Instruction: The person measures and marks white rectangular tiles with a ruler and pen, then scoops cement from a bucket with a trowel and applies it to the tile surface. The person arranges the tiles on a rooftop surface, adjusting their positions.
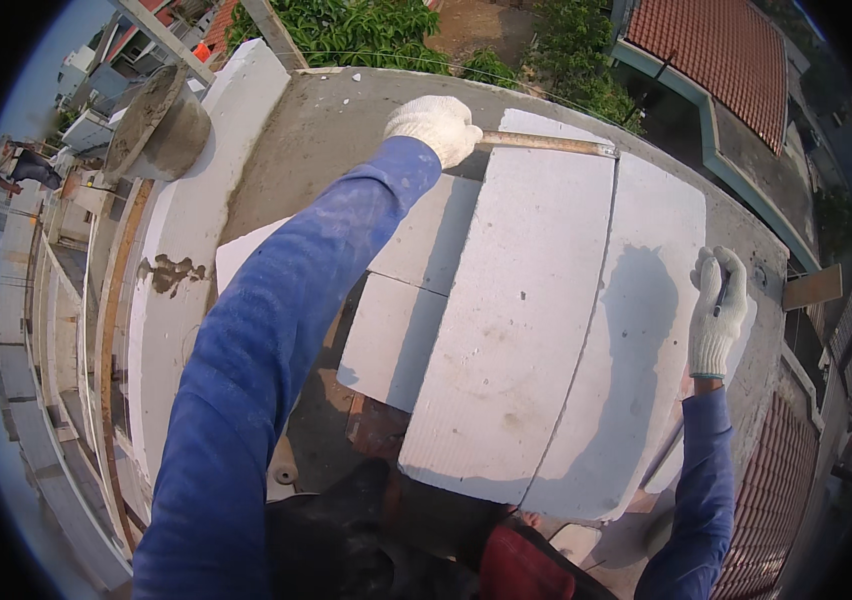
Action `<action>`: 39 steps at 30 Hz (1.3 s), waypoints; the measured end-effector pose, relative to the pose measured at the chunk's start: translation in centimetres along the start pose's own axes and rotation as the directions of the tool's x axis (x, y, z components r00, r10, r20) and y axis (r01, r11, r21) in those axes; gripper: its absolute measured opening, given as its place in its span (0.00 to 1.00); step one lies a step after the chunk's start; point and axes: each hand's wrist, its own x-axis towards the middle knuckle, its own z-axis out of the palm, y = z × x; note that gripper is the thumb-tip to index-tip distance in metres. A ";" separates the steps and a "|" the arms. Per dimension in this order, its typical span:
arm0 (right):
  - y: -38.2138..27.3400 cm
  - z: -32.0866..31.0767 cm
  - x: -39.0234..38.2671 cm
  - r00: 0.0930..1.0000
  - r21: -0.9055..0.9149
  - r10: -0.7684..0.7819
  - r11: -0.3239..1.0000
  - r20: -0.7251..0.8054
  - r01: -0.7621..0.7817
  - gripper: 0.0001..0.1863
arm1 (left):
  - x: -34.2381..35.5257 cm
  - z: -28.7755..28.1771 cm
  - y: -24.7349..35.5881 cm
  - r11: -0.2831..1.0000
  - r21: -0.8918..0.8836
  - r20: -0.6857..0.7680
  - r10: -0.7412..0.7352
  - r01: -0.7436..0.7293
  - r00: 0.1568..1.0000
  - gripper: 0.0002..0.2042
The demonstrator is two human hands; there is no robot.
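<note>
My left hand (436, 130), in a white knit glove, is closed at the far side of the white blocks. From it a worn tape measure (551, 145) stretches rightward across the far end of a long white block (516, 320). Beside that lies a second white block (621, 340), a narrow seam between them and a shadow over it. My right hand (718, 310), gloved too, is at this block's right edge with curled fingers. A thin dark stick-like thing (717, 309) shows in its grip; its kind is unclear.
More white blocks (396, 325) lie lower on the left. A mortar bucket (156, 125) stands on the block wall (181, 270) at left. Beyond the grey ledge are trees (356, 35) and a red tiled roof (716, 60). Another person (21, 165) is at far left.
</note>
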 end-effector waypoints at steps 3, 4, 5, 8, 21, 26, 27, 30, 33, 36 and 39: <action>1.0 -4.7 -5.6 0.998 -0.271 0.059 0.961 -0.010 -0.060 0.18 | -0.1 -1.6 1.5 0.992 0.129 -0.121 0.035 -0.019 0.992 0.18; 2.1 -5.8 -7.7 0.996 -0.312 0.086 0.947 0.007 -0.080 0.19 | -0.1 -2.2 2.0 0.985 0.173 -0.165 0.048 -0.019 0.985 0.17; 2.6 -6.8 -10.0 0.991 -0.337 0.135 0.932 -0.009 -0.130 0.21 | -0.1 -3.3 2.7 0.979 0.203 -0.181 0.060 -0.022 0.982 0.16; 3.0 -7.5 -15.4 0.944 -0.378 0.323 0.868 -0.058 -0.321 0.27 | 1.3 -4.2 3.8 0.959 0.280 -0.147 0.003 0.039 0.989 0.16; 4.1 -7.3 -18.9 0.918 -0.324 0.396 0.868 -0.008 -0.377 0.26 | 1.0 2.3 5.4 0.997 0.036 -0.036 -0.064 0.065 0.997 0.18; 3.3 -7.0 -19.1 0.926 -0.314 0.377 0.879 0.002 -0.358 0.22 | 0.9 2.1 8.4 0.994 0.094 -0.053 -0.058 0.062 0.997 0.19; 3.3 -7.1 -19.2 0.928 -0.308 0.373 0.882 -0.008 -0.357 0.23 | 1.2 2.1 8.6 0.997 0.067 -0.067 -0.039 0.044 0.997 0.19; 2.4 -6.7 -20.2 0.918 -0.308 0.397 0.873 -0.004 -0.379 0.23 | 1.2 2.6 9.0 1.000 -0.017 -0.075 -0.006 0.004 0.997 0.19; 2.8 -7.1 -20.9 0.925 -0.312 0.378 0.874 -0.049 -0.373 0.23 | 0.6 2.5 10.8 0.988 -0.155 -0.056 0.010 -0.019 0.998 0.20; 2.7 -7.1 -21.1 0.927 -0.286 0.370 0.884 -0.055 -0.370 0.23 | -0.2 2.6 8.6 0.962 -0.270 -0.068 0.019 -0.037 0.997 0.22; 2.2 -6.9 -20.7 0.911 -0.300 0.412 0.866 -0.030 -0.401 0.22 | -0.5 3.8 2.9 0.829 -0.560 -0.047 -0.029 -0.002 0.998 0.25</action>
